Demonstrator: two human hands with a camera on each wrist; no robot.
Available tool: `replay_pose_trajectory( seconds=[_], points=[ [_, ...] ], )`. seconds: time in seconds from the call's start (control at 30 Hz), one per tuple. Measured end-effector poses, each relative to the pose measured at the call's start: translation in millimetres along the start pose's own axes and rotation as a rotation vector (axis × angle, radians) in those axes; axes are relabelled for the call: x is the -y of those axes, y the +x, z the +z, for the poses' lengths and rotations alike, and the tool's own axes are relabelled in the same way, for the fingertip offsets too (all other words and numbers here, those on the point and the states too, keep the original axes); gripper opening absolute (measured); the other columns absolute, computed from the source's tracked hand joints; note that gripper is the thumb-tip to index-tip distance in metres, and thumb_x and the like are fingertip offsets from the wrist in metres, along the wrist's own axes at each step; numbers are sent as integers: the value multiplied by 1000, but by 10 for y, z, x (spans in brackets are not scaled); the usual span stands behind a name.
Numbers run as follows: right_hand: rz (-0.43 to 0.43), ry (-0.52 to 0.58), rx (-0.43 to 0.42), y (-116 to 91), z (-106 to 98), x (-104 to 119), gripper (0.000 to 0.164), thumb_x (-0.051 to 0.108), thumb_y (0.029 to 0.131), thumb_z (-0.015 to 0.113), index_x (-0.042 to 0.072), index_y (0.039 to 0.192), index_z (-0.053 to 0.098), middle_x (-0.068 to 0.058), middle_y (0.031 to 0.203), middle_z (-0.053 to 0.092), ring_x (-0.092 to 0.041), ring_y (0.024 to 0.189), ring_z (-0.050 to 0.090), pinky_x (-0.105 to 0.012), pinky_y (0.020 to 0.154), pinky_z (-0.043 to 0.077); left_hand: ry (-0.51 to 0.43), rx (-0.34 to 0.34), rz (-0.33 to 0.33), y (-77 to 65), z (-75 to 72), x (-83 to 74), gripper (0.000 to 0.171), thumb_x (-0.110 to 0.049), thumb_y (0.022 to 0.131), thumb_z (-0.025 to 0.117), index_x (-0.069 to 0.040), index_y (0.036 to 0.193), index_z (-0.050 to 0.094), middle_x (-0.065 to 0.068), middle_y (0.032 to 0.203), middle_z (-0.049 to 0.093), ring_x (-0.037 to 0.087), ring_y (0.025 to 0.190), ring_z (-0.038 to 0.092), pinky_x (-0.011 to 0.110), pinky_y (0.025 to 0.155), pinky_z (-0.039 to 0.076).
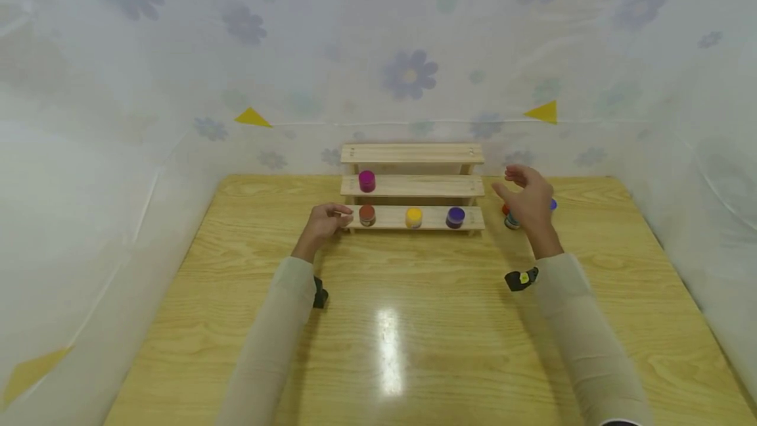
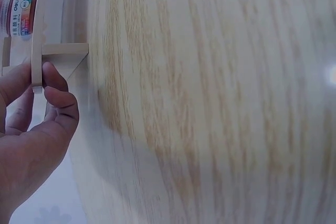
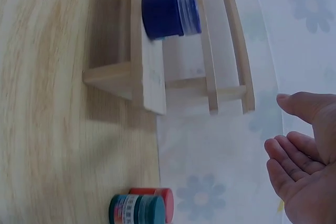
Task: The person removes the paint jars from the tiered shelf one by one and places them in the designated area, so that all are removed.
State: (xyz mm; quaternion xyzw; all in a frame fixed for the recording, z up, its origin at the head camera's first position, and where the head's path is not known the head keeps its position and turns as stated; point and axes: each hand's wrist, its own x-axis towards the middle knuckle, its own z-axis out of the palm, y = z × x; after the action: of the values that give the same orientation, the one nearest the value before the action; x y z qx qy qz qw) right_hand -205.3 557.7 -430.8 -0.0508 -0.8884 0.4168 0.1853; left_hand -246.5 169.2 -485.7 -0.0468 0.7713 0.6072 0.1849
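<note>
A three-step wooden rack (image 1: 414, 154) stands against the back of the table. My left hand (image 1: 324, 222) pinches the left end of its lowest board (image 2: 40, 51) between thumb and fingers. On that board sit a brown-red paint jar (image 1: 367, 215), a yellow jar (image 1: 413, 218) and a dark blue jar (image 1: 455, 217). The middle step carries a magenta jar (image 1: 367, 181) at its left. My right hand (image 1: 529, 199) hovers right of the rack, fingers loosely bent and holding nothing. Beneath it, partly covered, are a teal jar (image 3: 137, 209) and a red jar (image 3: 167, 203).
A bright blue lid (image 1: 552, 204) shows just right of my right hand. Flower-printed sheeting (image 1: 408, 31) closes in the wood-grain table (image 1: 437, 347) at the back and both sides. Yellow triangles (image 1: 252, 117) mark the back sheet.
</note>
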Motion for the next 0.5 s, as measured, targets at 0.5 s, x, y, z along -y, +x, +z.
replay_pose_trajectory(
  seconds=[0.5],
  points=[
    [-40, 90, -39, 39, 312, 219, 48, 24, 85, 72, -2, 123, 57, -19, 120, 59, -34, 112, 57, -45, 101, 42, 11, -17, 14, 93, -3, 109, 24, -11, 89, 66, 1, 109, 65, 3, 89, 63, 10, 71, 53, 28, 65, 44]
  ],
)
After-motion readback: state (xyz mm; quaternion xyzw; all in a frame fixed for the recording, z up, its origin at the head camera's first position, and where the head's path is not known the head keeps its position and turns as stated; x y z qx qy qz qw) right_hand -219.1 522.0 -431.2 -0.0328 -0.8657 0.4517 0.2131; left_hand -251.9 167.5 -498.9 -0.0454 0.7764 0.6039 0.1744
